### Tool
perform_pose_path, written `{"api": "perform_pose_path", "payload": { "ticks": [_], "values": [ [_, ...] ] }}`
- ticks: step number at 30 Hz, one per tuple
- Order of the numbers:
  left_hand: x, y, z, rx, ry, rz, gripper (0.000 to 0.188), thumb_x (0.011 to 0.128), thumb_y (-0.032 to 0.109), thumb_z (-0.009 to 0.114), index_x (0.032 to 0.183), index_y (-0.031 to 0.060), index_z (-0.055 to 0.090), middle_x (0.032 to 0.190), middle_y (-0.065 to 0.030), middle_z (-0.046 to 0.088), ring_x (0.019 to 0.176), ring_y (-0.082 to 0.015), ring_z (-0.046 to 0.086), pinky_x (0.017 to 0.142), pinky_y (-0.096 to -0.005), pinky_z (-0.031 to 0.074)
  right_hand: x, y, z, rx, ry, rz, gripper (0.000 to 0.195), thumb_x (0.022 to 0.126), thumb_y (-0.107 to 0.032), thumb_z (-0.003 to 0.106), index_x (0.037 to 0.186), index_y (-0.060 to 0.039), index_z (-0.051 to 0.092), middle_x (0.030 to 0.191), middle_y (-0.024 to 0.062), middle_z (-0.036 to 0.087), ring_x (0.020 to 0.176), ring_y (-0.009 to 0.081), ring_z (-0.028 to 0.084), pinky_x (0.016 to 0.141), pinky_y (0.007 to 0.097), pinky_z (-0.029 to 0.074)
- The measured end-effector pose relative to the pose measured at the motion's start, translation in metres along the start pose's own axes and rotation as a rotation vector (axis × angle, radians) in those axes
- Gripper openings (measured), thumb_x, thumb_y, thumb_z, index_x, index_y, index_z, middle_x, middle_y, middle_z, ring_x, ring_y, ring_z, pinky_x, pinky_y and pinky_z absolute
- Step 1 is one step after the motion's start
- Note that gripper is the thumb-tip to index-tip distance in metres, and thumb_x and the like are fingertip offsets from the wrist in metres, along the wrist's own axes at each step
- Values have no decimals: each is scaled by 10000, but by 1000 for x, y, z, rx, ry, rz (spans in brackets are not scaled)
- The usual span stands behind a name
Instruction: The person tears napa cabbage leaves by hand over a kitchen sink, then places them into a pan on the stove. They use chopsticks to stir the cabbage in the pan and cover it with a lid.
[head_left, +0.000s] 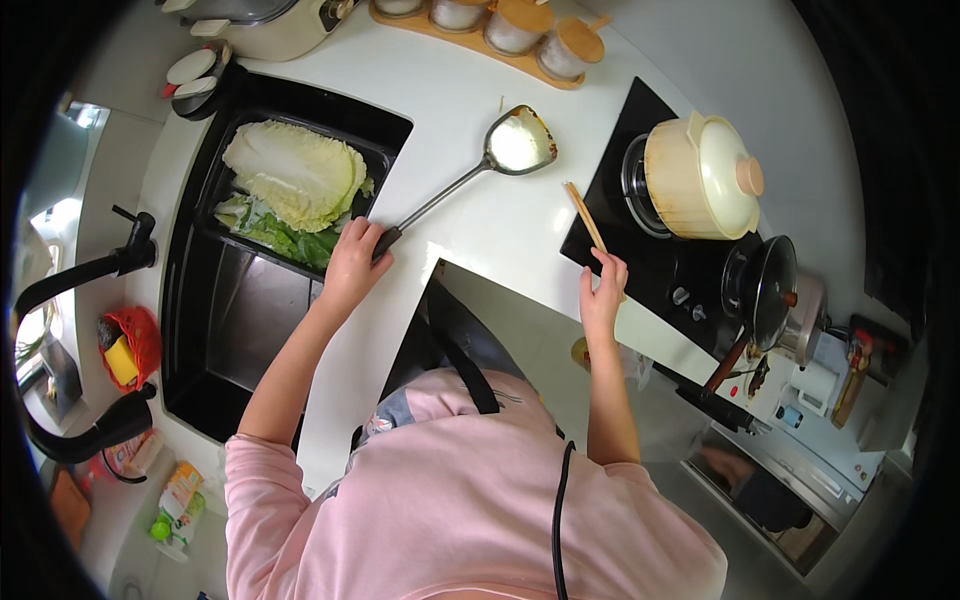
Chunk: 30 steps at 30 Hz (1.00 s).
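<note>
My left hand (357, 264) is closed on the black handle of a metal wok spatula (442, 196), whose stained blade lies over the white counter. In my right hand (604, 289) is a pair of wooden chopsticks (586, 215), their far ends over the counter at the hob's near corner. Napa cabbage leaves (289, 169) and darker leafy greens (281, 232) lie in a black basin (382, 154) in the sink, beyond my left hand. A cream pot (686, 176) with its lid on stands on the black hob (645, 259), to the right of the chopsticks.
A lidded pan (772, 296) sits on the hob's other burner, its handle toward me. Spice jars (517, 28) stand on a wooden tray at the counter's back. The black faucet (67, 277) and a red basket (146, 345) with a yellow sponge are left of the sink.
</note>
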<state>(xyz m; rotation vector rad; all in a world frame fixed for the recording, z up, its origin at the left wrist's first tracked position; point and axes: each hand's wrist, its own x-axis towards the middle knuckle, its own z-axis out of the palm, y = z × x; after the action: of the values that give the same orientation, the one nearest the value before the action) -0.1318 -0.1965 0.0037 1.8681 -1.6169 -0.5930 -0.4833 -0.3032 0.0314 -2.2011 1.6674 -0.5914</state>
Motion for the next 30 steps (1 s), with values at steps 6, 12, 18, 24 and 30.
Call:
{"api": "perform_pose_path", "payload": {
  "ticks": [6, 12, 18, 24, 30],
  "values": [
    [9, -2, 4, 59, -47, 12, 269, 670, 92, 620, 905, 35, 501, 880, -127, 467, 884, -304, 476, 772, -392, 429, 5, -3, 3, 11, -38, 0, 297, 796, -55, 551, 1093, -57, 545, 1074, 128, 481, 1040, 285, 449, 874, 357, 382],
    [6, -3, 3, 90, -64, -1, 307, 660, 99, 618, 938, 49, 498, 906, -119, 469, 908, -295, 475, 792, -384, 425, 21, -9, 12, 56, -59, -103, 309, 787, -72, 554, 1094, -54, 539, 1045, 152, 486, 977, 329, 444, 864, 413, 360],
    [6, -3, 9, 214, -62, 25, 323, 664, 148, 606, 943, 54, 474, 907, -123, 467, 871, -285, 471, 777, -372, 420, 36, -28, 19, 70, -116, -135, 308, 794, -64, 548, 1100, -37, 532, 1041, 146, 494, 993, 310, 447, 837, 397, 372],
    [7, -30, -26, -77, 206, -260, 372, 729, 297, 657, 939, 32, 502, 877, -153, 511, 856, -323, 506, 750, -392, 429, 69, -115, 42, 309, -192, -223, 291, 799, -17, 524, 1089, -32, 544, 1037, 116, 513, 972, 255, 484, 797, 335, 411],
    [32, -204, -39, -10, 802, -679, 577, 709, 227, 689, 1128, -56, 409, 1069, -218, 499, 989, -351, 499, 860, -390, 406, 108, -280, 165, 613, -738, -533, 326, 786, -50, 551, 1111, -46, 529, 1143, 131, 464, 1008, 266, 501, 830, 303, 427]
  ]
}}
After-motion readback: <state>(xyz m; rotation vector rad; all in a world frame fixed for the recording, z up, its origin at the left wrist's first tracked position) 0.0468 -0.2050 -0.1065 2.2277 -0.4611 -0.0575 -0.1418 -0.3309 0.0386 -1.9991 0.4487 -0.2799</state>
